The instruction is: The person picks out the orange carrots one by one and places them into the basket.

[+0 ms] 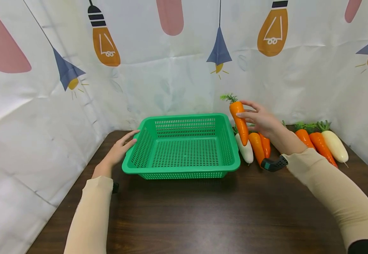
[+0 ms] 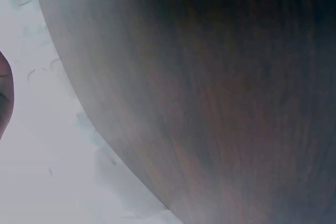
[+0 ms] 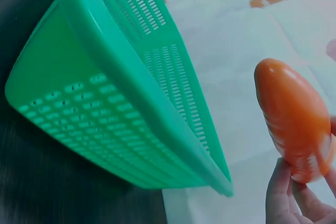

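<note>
Long, shiny orange carrot w/ leafy green top is pinched by the R hand, held up nr the right rim of the boxy green plastic basket. Its left rim is touched by the L hand, fingers spread.

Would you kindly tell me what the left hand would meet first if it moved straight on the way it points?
Most likely the green basket, at its left rim; the fingertips of the left hand appear at it, though contact is hard to judge.
</note>
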`<state>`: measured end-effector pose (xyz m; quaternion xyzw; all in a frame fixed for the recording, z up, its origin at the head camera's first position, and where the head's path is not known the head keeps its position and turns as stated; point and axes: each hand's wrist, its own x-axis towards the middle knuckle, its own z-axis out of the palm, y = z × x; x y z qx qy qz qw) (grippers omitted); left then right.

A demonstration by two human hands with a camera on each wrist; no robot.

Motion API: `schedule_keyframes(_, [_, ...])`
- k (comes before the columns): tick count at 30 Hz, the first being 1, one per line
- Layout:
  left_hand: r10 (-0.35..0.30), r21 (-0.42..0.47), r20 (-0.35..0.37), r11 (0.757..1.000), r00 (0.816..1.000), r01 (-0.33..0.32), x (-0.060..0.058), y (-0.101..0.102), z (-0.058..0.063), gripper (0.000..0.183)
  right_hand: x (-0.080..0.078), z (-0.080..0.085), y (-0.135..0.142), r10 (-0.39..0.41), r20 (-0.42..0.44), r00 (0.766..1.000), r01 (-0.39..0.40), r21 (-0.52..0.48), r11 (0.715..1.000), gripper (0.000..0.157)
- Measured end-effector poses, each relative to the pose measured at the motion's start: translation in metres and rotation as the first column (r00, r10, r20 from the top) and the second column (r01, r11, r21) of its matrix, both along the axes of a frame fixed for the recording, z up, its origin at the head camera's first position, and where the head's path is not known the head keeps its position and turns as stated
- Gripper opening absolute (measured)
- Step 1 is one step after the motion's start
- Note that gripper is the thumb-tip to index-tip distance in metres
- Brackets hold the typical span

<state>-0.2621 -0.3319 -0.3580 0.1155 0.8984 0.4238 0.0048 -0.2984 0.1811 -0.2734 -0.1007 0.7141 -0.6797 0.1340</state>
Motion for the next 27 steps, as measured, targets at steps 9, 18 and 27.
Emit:
schedule_keyframes(9, [0.002, 0.003, 0.004, 1.000, 1.000, -0.002, 0.000, 0.000, 0.000, 0.060, -0.005, -0.001, -0.026, -0.012, 0.052, 0.999, 0.013, -0.022, 1.000, 0.070])
schedule_keyframes(18, [-0.001, 0.006, -0.002, 1.000, 1.000, 0.001, 0.000, 0.002, 0.000, 0.060, -0.008, 0.001, -0.049, 0.016, 0.061, 0.998, -0.013, -0.049, 0.999, 0.069])
schedule_keyframes(27, [-0.004, 0.020, -0.003, 1.000, 1.000, 0.004, 0.000, 0.001, 0.000, 0.060, -0.009, -0.003, -0.070, 0.041, 0.089, 0.995, -0.034, -0.079, 0.996, 0.068])
